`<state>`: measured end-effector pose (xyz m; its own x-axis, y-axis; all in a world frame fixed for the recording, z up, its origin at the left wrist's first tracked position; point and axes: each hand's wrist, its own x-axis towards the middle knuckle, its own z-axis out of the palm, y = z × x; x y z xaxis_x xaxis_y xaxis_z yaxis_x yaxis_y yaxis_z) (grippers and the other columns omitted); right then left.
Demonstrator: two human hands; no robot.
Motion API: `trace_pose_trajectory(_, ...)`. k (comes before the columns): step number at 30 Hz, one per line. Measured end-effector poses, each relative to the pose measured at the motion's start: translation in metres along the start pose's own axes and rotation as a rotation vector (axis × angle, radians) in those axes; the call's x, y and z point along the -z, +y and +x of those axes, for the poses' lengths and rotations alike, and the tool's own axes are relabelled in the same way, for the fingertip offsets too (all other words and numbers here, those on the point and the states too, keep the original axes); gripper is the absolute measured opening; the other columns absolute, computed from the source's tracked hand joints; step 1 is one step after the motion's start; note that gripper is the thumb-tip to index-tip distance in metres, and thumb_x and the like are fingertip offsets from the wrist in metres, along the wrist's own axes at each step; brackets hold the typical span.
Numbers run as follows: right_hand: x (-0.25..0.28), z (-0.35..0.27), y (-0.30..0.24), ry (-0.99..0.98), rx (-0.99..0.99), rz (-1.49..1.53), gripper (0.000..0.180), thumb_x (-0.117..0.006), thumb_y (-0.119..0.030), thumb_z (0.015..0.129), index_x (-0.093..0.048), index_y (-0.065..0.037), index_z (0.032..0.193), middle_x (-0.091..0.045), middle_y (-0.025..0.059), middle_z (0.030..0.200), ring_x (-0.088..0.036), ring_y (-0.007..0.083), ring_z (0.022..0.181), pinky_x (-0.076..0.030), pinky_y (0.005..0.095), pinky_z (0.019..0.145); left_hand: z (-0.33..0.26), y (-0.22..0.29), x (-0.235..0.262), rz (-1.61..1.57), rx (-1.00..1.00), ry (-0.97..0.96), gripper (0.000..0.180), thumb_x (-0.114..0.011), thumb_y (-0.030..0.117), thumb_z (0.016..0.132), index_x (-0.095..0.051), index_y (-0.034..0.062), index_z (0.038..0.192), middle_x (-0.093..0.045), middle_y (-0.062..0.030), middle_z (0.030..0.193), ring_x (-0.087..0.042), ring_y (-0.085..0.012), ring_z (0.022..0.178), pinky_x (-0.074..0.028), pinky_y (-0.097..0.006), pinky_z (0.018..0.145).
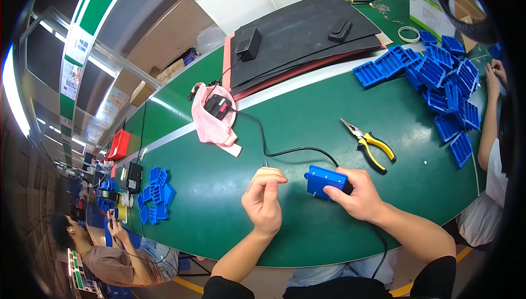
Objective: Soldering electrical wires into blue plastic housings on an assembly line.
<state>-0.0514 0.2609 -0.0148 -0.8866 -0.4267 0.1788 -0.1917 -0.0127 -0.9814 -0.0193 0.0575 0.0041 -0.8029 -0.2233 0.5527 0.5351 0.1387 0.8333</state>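
Observation:
My right hand (pixel 359 196) is wrapped round a blue plastic case (pixel 325 181), thumb on its flat face. Small light spots, perhaps screws or pins, show along the case's edges. Something black sits behind it in the same grip, and its kind is hidden. Just left of the case, my left hand (pixel 263 199) is raised with fingers curled and pinched. A thin tip sticks up above those fingers, too small to name. Beyond my right hand lie needle-nose pliers (pixel 366 143) with yellow and black handles, jaws pointing away. A black cable (pixel 263 134) runs from the pink cloth toward the case.
A pink cloth (pixel 212 123) bears a small black device (pixel 218 107). Black sheets (pixel 301 41) lie stacked at the back. Blue trays (pixel 438 74) are heaped at right, more blue trays (pixel 157 195) at left. Co-workers sit on both sides of the green table (pixel 307 110).

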Motion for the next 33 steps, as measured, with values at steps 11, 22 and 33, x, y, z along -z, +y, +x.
trace_pose_trajectory(11,0.002,-0.001,-0.003,-0.014,0.000,-0.004,0.020,-0.070,-0.017,0.084,-0.061,0.001,0.082,-0.059,0.0100,0.067,-0.054,0.0163,0.056,-0.043,0.0304,0.054,0.000,0.006,-0.004,-0.024,0.098,-0.061,0.006,-0.052,0.000,0.089,-0.057,-0.0041,0.090,-0.057,-0.0136,0.089,-0.055,-0.0231,0.081,-0.046,-0.034,0.076)
trace_pose_trajectory(22,0.000,0.000,-0.001,-0.036,0.069,-0.013,0.020,-0.069,-0.017,0.085,-0.060,0.000,0.084,-0.057,0.0111,0.068,-0.055,0.0206,0.057,-0.043,0.0324,0.054,-0.001,-0.004,0.002,0.002,0.136,-0.094,0.004,-0.051,0.000,0.088,-0.054,-0.0023,0.087,-0.055,-0.0125,0.086,-0.053,-0.0219,0.081,-0.046,-0.035,0.077)
trace_pose_trajectory(33,-0.003,-0.003,0.002,-0.031,0.301,-0.179,0.018,-0.072,-0.007,0.076,-0.062,0.000,0.088,-0.061,0.0121,0.091,-0.063,0.0258,0.076,-0.051,0.0335,0.066,-0.017,-0.002,-0.019,-0.236,0.495,-0.447,0.054,-0.059,0.004,0.088,-0.036,0.0000,0.137,-0.042,-0.0156,0.139,-0.041,-0.0249,0.130,-0.037,-0.038,0.106)
